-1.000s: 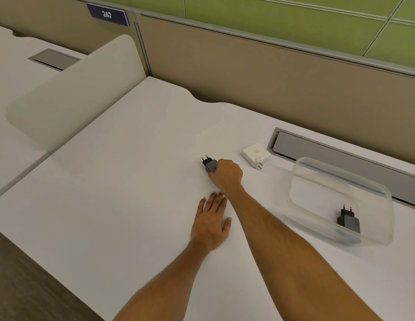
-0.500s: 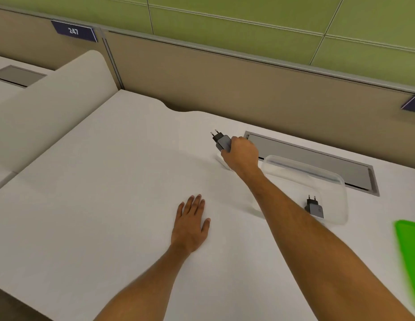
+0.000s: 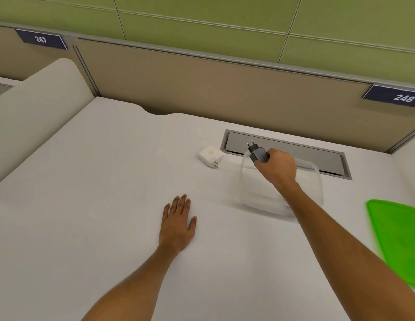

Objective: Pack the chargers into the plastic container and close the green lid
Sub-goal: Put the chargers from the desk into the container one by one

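Note:
My right hand (image 3: 277,166) is shut on a dark grey charger (image 3: 258,153), prongs pointing up and away, held over the far left part of the clear plastic container (image 3: 253,200). My right forearm hides the container's inside, so the other dark charger is not visible. A white charger (image 3: 210,156) lies on the desk just left of the container. The green lid (image 3: 396,237) lies flat at the right edge of the view. My left hand (image 3: 177,222) rests palm down on the desk, fingers spread, holding nothing.
A grey cable hatch (image 3: 317,156) is recessed in the white desk (image 3: 97,181) behind the container. A beige partition (image 3: 202,89) with number tags 247 and 248 runs along the back. A white rounded divider (image 3: 32,112) rises at the left.
My right hand lifted the dark charger off the desk and carried it right, over the container. The white charger shows again. My view swung right, bringing more of the lid in.

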`<move>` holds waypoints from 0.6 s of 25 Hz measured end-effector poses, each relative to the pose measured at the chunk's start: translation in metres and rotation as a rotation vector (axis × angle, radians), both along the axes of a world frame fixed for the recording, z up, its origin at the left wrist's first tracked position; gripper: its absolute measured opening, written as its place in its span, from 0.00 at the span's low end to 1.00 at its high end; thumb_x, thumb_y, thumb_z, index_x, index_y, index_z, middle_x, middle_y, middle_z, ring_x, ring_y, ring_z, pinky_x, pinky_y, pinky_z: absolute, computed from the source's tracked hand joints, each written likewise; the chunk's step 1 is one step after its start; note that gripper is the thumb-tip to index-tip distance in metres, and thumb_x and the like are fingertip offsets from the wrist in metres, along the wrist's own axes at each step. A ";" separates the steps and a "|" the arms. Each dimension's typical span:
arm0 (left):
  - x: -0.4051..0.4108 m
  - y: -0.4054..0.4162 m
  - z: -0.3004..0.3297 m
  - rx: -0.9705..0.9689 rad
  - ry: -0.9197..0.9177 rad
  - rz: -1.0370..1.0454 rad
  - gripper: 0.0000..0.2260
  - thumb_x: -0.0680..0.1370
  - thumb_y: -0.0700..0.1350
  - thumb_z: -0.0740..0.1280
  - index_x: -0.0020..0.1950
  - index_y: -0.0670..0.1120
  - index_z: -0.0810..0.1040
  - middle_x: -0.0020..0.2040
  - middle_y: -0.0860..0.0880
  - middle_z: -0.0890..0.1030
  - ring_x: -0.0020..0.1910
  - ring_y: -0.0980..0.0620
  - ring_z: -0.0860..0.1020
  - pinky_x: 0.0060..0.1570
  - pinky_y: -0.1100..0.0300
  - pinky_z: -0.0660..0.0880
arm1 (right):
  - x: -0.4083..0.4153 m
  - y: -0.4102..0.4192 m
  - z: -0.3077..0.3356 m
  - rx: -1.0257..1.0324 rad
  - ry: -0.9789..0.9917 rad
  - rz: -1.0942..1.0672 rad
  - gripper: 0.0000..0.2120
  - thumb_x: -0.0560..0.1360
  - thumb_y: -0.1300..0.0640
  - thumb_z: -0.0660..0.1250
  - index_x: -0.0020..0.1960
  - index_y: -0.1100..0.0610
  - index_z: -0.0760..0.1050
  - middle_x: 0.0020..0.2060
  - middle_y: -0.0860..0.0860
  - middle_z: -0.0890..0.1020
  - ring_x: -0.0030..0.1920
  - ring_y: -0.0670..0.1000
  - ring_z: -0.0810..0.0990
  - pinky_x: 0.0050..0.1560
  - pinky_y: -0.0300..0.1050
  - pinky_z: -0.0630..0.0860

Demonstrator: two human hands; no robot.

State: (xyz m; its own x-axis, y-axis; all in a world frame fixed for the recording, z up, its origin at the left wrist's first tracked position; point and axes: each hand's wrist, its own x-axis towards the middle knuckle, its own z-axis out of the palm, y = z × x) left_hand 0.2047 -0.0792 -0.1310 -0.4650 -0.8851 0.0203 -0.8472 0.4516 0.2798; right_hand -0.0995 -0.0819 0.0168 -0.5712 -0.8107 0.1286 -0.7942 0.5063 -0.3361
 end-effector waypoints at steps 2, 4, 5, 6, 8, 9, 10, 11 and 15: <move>0.000 0.000 0.000 0.003 0.001 0.004 0.28 0.78 0.56 0.48 0.76 0.47 0.55 0.78 0.50 0.54 0.76 0.52 0.49 0.74 0.52 0.44 | -0.010 0.011 -0.006 0.070 -0.025 -0.032 0.14 0.70 0.46 0.67 0.38 0.58 0.76 0.31 0.53 0.78 0.31 0.56 0.74 0.28 0.38 0.62; 0.000 0.000 0.000 0.009 -0.013 0.005 0.27 0.78 0.56 0.49 0.76 0.47 0.54 0.78 0.51 0.54 0.76 0.52 0.48 0.74 0.52 0.43 | -0.018 0.020 -0.013 0.177 -0.055 -0.051 0.15 0.69 0.46 0.67 0.38 0.59 0.76 0.31 0.53 0.79 0.31 0.56 0.76 0.29 0.39 0.66; 0.000 0.000 -0.001 0.012 -0.019 0.005 0.27 0.78 0.56 0.49 0.76 0.48 0.54 0.78 0.51 0.53 0.76 0.53 0.48 0.74 0.52 0.43 | -0.021 0.023 -0.017 0.235 -0.069 -0.055 0.15 0.69 0.46 0.68 0.38 0.59 0.76 0.31 0.53 0.79 0.31 0.56 0.76 0.29 0.39 0.66; 0.000 0.000 -0.001 0.014 -0.020 0.006 0.27 0.78 0.56 0.49 0.76 0.48 0.54 0.78 0.51 0.53 0.76 0.53 0.48 0.74 0.53 0.43 | -0.023 0.025 -0.020 0.295 -0.082 -0.058 0.15 0.69 0.46 0.68 0.39 0.58 0.75 0.32 0.53 0.79 0.33 0.55 0.77 0.30 0.40 0.67; 0.000 0.000 0.000 0.012 -0.016 0.007 0.27 0.78 0.56 0.49 0.76 0.47 0.55 0.78 0.51 0.54 0.76 0.52 0.49 0.74 0.52 0.43 | -0.027 0.027 -0.025 0.401 -0.107 -0.067 0.15 0.69 0.46 0.70 0.43 0.58 0.74 0.35 0.53 0.79 0.36 0.54 0.78 0.32 0.42 0.71; 0.000 -0.001 0.000 0.009 -0.013 0.007 0.27 0.78 0.56 0.49 0.76 0.47 0.55 0.78 0.50 0.54 0.76 0.52 0.49 0.74 0.52 0.44 | -0.029 0.028 -0.026 0.438 -0.116 -0.073 0.16 0.69 0.46 0.71 0.43 0.58 0.73 0.34 0.52 0.78 0.35 0.53 0.77 0.32 0.41 0.70; 0.000 -0.001 0.000 0.008 -0.013 0.006 0.27 0.78 0.56 0.50 0.76 0.47 0.55 0.78 0.50 0.55 0.76 0.52 0.49 0.75 0.52 0.44 | -0.031 0.028 -0.027 0.463 -0.124 -0.079 0.16 0.68 0.46 0.71 0.43 0.57 0.72 0.32 0.51 0.76 0.34 0.52 0.76 0.30 0.41 0.68; 0.000 -0.001 0.000 0.008 -0.016 0.005 0.27 0.78 0.56 0.50 0.76 0.47 0.55 0.78 0.50 0.54 0.76 0.52 0.49 0.75 0.51 0.45 | -0.032 0.029 -0.028 0.480 -0.134 -0.085 0.17 0.68 0.46 0.72 0.42 0.57 0.71 0.31 0.51 0.75 0.32 0.51 0.75 0.28 0.40 0.66; 0.000 -0.001 -0.001 0.006 -0.031 0.006 0.28 0.78 0.56 0.49 0.76 0.47 0.54 0.78 0.50 0.54 0.76 0.52 0.49 0.75 0.52 0.44 | -0.037 0.033 -0.033 0.527 -0.168 -0.090 0.19 0.63 0.47 0.75 0.42 0.57 0.70 0.33 0.51 0.75 0.38 0.55 0.77 0.29 0.41 0.65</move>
